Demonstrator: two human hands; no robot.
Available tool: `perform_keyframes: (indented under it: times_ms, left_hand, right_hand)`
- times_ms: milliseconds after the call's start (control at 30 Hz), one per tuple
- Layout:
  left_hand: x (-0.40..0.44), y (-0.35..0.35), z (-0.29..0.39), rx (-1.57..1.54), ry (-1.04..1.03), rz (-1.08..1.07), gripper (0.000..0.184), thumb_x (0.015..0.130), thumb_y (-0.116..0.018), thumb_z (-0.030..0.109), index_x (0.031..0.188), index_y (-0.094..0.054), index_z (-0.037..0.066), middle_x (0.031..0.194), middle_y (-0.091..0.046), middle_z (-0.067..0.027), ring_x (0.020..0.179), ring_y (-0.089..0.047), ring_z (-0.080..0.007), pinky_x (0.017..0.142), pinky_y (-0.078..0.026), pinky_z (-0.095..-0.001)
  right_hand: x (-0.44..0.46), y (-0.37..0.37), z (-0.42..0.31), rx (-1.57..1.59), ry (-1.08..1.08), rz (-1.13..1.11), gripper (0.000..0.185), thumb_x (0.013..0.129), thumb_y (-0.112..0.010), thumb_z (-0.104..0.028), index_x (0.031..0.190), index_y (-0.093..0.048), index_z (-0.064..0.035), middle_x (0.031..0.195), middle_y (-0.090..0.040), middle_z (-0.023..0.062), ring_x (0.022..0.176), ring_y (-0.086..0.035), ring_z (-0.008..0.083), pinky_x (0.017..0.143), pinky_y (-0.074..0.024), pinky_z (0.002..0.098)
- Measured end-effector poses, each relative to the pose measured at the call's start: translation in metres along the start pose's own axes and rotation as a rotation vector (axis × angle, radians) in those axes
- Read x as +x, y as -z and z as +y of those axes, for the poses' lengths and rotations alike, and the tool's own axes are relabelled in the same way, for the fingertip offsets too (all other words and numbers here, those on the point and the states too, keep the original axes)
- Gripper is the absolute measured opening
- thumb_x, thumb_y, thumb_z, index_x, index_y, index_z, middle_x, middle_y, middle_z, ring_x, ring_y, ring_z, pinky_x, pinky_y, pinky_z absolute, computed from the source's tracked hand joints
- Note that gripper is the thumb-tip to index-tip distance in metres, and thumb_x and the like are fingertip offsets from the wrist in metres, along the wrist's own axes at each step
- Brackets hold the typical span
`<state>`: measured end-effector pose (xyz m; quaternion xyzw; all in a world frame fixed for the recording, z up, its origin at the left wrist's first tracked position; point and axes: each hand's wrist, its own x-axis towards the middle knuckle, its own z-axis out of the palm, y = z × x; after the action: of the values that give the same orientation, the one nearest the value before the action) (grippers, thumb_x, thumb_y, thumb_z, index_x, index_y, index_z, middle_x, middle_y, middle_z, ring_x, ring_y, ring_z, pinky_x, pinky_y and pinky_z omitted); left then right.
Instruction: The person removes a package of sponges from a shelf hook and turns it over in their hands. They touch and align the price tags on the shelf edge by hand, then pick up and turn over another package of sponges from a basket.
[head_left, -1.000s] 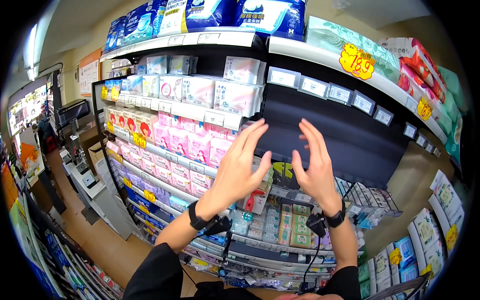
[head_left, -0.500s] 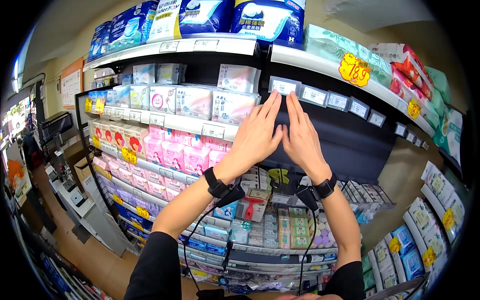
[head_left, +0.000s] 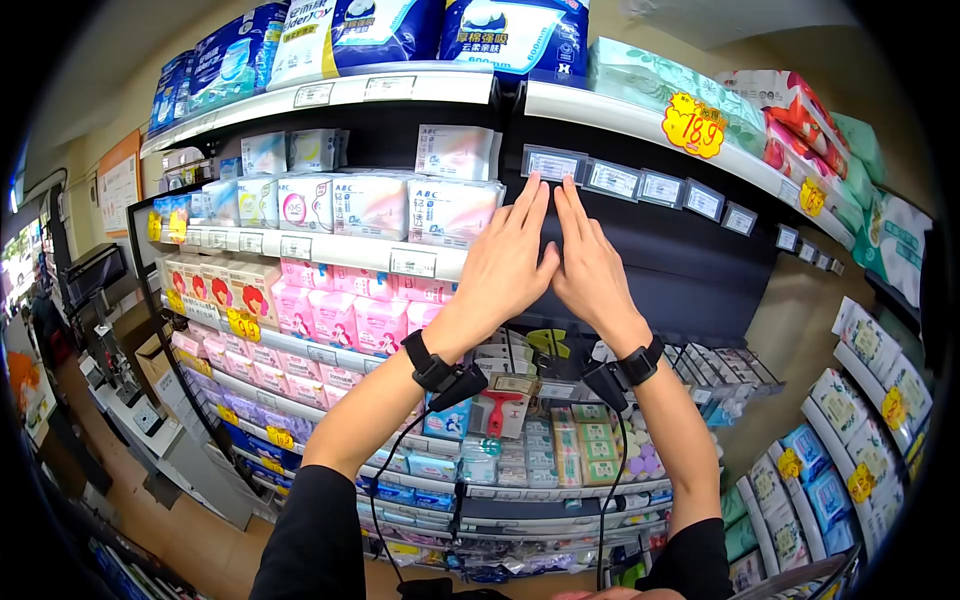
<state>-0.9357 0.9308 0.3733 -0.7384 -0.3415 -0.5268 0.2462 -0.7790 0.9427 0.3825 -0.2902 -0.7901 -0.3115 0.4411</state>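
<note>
My left hand (head_left: 510,258) and my right hand (head_left: 592,272) are raised side by side before the shelving, fingers stretched upward and nothing held. Their fingertips overlap the lower edge of a price tag (head_left: 553,164) in the view; whether they touch it I cannot tell. The thumbs come close together. Each wrist wears a black strap with a small device, the left device (head_left: 436,372) and the right device (head_left: 640,364), with cables hanging down. Left of my left hand stand white ABC pad packs (head_left: 455,212), with pink packs (head_left: 380,322) on the shelf below.
Large blue packs (head_left: 515,38) and a green tissue pack (head_left: 650,85) sit on the top shelves. Hanging goods, including a red-handled tool (head_left: 497,410), are below my hands. A counter (head_left: 150,430) stands at the far left, and stepped shelves (head_left: 850,420) at the right.
The view has shifted slightly, so the shelves sit further left and the upper ones a little higher. Both hands keep nearly the same raised pose, with the fingertips slightly further left.
</note>
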Motion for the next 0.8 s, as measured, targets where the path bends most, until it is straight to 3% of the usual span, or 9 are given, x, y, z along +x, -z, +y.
perform_keyframes:
  times_ms: [433, 500, 600, 800]
  left_hand:
    - [-0.001, 0.002, 0.000, -0.022, 0.003, -0.009, 0.069, 0.088, -0.063, 0.018, 0.149, -0.038, -0.003, 0.157, -0.037, -0.0198, 0.125, -0.053, -0.0399, 0.105, -0.045, -0.0439]
    - [-0.001, 0.001, 0.000, 0.001, -0.031, 0.025, 0.069, 0.085, -0.063, 0.015, 0.146, -0.040, -0.008, 0.156, -0.038, -0.0219, 0.115, -0.056, -0.0389, 0.101, -0.047, -0.0447]
    - [0.000, 0.002, 0.002, -0.004, 0.016, -0.016, 0.066, 0.089, -0.063, 0.018, 0.147, -0.040, -0.004, 0.157, -0.037, -0.0200, 0.124, -0.053, -0.0400, 0.104, -0.045, -0.0442]
    - [0.000, 0.002, 0.011, -0.011, -0.025, 0.096, 0.059, 0.088, -0.063, 0.015, 0.141, -0.047, -0.005, 0.152, -0.044, -0.0200, 0.122, -0.055, -0.0393, 0.103, -0.046, -0.0441]
  right_hand:
    - [0.001, 0.001, -0.004, 0.000, -0.020, -0.010, 0.072, 0.082, -0.062, -0.002, 0.149, -0.034, 0.0055, 0.162, -0.028, 0.0210, 0.106, -0.062, 0.0358, 0.090, -0.0540, 0.0422]
    - [0.001, 0.000, -0.004, -0.002, -0.024, -0.013, 0.072, 0.083, -0.062, -0.002, 0.148, -0.034, 0.0055, 0.161, -0.028, 0.0212, 0.106, -0.062, 0.0360, 0.090, -0.0539, 0.0424]
    - [0.000, 0.001, -0.003, 0.000, -0.025, -0.019, 0.070, 0.083, -0.061, -0.002, 0.148, -0.035, 0.0056, 0.161, -0.029, 0.0213, 0.106, -0.062, 0.0366, 0.091, -0.0536, 0.0426]
    - [-0.008, 0.012, 0.002, 0.008, 0.008, 0.031, 0.062, 0.085, -0.061, -0.003, 0.143, -0.041, 0.0071, 0.159, -0.032, 0.0229, 0.107, -0.062, 0.0368, 0.092, -0.0534, 0.0428]
